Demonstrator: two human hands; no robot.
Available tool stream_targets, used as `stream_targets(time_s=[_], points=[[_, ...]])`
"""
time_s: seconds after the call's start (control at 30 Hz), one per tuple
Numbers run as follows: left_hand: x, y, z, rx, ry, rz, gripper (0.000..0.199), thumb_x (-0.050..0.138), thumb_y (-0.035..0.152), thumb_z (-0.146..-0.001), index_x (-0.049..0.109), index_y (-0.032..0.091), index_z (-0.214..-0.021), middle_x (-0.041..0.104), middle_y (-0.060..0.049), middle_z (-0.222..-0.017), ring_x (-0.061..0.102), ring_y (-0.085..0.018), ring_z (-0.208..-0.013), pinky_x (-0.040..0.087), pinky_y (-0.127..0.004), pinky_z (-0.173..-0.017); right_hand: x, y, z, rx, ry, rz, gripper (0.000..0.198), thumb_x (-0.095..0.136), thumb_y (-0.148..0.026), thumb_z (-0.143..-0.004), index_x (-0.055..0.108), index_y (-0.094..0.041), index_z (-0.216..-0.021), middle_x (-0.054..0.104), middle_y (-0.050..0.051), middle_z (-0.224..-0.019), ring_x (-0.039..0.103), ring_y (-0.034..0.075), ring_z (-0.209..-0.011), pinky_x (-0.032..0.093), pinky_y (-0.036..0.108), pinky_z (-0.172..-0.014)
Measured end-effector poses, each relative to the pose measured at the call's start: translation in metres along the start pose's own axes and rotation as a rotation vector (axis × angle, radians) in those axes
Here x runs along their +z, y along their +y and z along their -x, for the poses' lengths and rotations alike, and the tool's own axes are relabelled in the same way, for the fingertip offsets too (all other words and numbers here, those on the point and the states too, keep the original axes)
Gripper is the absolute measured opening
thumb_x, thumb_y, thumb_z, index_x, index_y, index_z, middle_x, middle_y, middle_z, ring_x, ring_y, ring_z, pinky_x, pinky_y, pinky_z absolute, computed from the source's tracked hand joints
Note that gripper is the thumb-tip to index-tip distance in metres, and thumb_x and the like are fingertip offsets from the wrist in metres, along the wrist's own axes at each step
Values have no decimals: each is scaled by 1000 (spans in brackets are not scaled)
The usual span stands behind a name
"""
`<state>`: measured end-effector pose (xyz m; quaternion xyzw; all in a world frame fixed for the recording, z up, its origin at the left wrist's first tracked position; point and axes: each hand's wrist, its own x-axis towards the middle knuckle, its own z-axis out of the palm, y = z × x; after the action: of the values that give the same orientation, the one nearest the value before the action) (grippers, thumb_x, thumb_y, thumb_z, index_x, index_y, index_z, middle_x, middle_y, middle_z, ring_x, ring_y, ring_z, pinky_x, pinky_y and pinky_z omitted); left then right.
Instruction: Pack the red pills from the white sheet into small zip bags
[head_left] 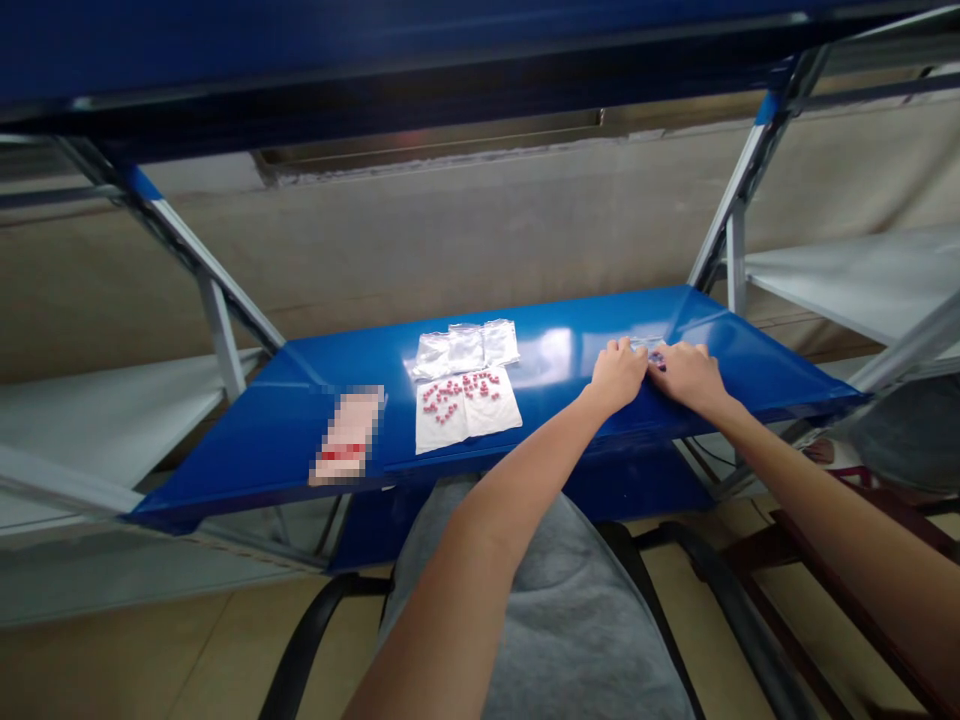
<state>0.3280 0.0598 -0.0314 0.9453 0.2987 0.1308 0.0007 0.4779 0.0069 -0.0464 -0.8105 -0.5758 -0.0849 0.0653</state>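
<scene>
At the right part of the blue shelf, my left hand (619,375) and my right hand (686,374) are side by side with fingers bent. Both grip a small clear plastic bag (649,342), mostly hidden behind the fingers. A few small dark red pieces (657,360) show between the hands, in or at the bag. Farther left, many similar small red pieces (450,390) lie scattered on a white napkin (480,417) with a fold down its middle. Just behind it lie flat, shiny clear plastic bags (465,348).
The blue shelf (390,420) carries a blurred-out pinkish item (349,437) at its left. An upper blue shelf (450,60) overhangs it. Slanted metal posts (210,260) flank both sides. Below are a chair armrest (322,620) and my grey-clothed lap (555,600).
</scene>
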Motion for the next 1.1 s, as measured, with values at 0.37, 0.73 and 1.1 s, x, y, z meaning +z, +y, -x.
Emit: stream_targets(time_s=[0.37, 0.73, 1.1], points=[[-50, -38, 87, -311, 244, 262, 57, 54, 8, -93, 50, 22, -148, 49, -18, -136, 58, -28, -118, 50, -38, -97, -7, -117, 38, -199, 112, -344, 33, 48, -17, -90, 67, -11, -117, 67, 20, -110, 64, 28, -87, 48, 35, -76], [-105, -53, 203, -662, 801, 975, 50, 55, 48, -101, 51, 22, -144, 63, -14, -127, 67, -17, -87, 55, -28, -76, -93, -181, 54, -391, 179, -1183, 16, 71, -34, -82, 76, -22, -90, 75, 9, -108, 68, 22, -82, 54, 34, -70], [-126, -74, 241, -587, 711, 1247, 27, 72, 37, -86, 74, 16, -103, 71, -4, -85, 64, -12, -70, 46, -18, -55, -116, -196, 100, -584, 16, -1111, 17, 77, -40, -84, 76, -24, -90, 67, 7, -106, 65, 18, -81, 56, 29, -64]])
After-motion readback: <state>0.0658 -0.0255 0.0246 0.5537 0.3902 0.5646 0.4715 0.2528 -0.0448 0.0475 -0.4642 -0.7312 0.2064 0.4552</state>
